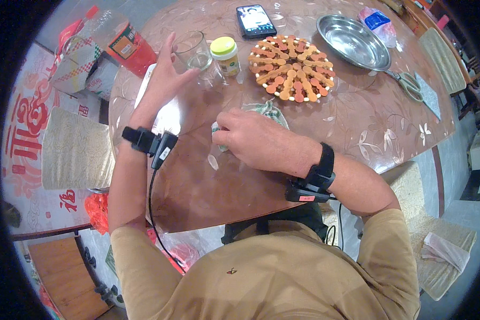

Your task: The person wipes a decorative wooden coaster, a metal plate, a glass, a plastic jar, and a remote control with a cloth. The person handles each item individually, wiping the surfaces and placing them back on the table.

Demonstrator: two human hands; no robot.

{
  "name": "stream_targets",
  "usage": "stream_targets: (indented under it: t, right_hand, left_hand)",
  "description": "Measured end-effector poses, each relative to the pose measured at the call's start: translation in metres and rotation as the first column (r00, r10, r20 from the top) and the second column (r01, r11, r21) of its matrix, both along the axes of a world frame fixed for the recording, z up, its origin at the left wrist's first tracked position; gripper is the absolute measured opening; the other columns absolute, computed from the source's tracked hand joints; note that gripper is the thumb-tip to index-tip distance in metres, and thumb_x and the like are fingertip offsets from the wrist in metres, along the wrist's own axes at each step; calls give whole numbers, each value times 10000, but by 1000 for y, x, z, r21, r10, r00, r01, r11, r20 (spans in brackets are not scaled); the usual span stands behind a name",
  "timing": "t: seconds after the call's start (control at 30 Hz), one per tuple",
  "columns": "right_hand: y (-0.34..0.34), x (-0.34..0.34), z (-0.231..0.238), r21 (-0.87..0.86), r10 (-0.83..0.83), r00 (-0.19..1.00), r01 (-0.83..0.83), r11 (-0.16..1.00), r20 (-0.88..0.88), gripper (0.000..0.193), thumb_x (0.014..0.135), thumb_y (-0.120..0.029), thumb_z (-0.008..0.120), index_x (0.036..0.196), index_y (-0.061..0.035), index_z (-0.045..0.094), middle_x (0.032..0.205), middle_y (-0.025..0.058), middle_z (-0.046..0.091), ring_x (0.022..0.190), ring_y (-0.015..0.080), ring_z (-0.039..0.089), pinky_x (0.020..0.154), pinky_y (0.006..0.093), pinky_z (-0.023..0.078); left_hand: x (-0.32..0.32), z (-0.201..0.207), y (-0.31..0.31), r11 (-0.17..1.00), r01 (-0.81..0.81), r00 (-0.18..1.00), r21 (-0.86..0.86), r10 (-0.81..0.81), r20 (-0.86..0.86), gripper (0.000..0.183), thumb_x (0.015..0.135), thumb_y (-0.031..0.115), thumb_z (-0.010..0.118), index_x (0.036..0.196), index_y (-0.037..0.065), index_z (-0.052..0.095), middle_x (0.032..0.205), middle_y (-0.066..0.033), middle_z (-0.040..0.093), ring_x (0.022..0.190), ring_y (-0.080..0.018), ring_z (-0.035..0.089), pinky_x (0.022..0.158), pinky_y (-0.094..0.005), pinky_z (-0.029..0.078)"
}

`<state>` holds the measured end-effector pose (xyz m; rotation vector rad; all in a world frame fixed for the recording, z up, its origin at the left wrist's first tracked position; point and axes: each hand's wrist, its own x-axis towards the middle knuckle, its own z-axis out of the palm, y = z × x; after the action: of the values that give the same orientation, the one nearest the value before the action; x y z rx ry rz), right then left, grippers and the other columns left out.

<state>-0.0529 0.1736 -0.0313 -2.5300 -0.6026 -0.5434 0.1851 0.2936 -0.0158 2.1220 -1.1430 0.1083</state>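
Note:
At the far left of the table my left hand point(168, 74) is beside a clear drinking glass point(196, 49). Its thumb and fingers are apart around the near left side of the glass; whether they touch it I cannot tell. My right hand point(253, 137) is closed over a white and green cloth point(272, 111) on the tabletop in front of me. Part of the cloth sticks out beyond the knuckles and at the fingertips; the rest is hidden under the hand. Just right of the glass stands a jar with a yellow lid point(224, 50).
A round orange-brown wooden trivet point(294, 66) lies right of the jar, below a phone point(256, 21) with a lit screen. Farther right are a steel bowl point(352, 40), scissors point(410, 88) and a bagged item point(377, 24). A large bottle of red drink point(128, 45) stands at the left.

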Motion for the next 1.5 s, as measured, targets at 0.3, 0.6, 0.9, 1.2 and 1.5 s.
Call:
stream_targets:
  t: [0.3,0.6,0.9,1.2,1.5]
  right_hand:
    - [0,2,-5,8,-13,1000,13,1000,6,118,755,-40,612,870,-21,591,909,129,537,890,308,586,756,397,507]
    - [0,2,-3,23,-15,1000,14,1000,5,114,758,-53,612,863,-21,581,903,130,532,877,313,577,748,406,503]
    - [1,2,-3,-23,-18,999,17,1000,-30,161,744,-54,625,905,-46,615,931,115,557,913,300,589,769,408,509]
    - [-3,-9,10,-153,-136,987,121,981,-91,352,737,-148,724,1065,-91,611,1038,70,562,995,260,561,798,398,490]
    - [-5,-7,9,-136,-122,981,102,985,-152,317,777,-124,690,1083,-85,618,1052,86,547,1009,274,550,798,414,514]
  left_hand:
    - [34,-21,-27,998,-41,989,-39,36,-143,986,790,264,820,1539,118,196,1383,-225,498,1133,-277,598,931,-385,518]
    - [80,-31,-43,977,-197,973,-88,183,-143,1008,756,353,821,1511,45,227,1313,-233,564,1190,-348,576,996,-415,476]
    - [65,-24,-43,964,-169,938,-206,222,266,961,773,221,760,1500,-20,179,1455,-275,393,1356,-392,399,1111,-418,368]
    - [-47,-5,-34,975,100,954,-201,-151,-258,973,798,195,772,1538,117,146,1471,-220,365,1347,-352,406,1076,-488,401]
    - [-27,-32,-63,959,145,923,-245,-220,-315,924,795,222,811,1481,12,230,1308,-210,523,1176,-276,585,975,-366,501]
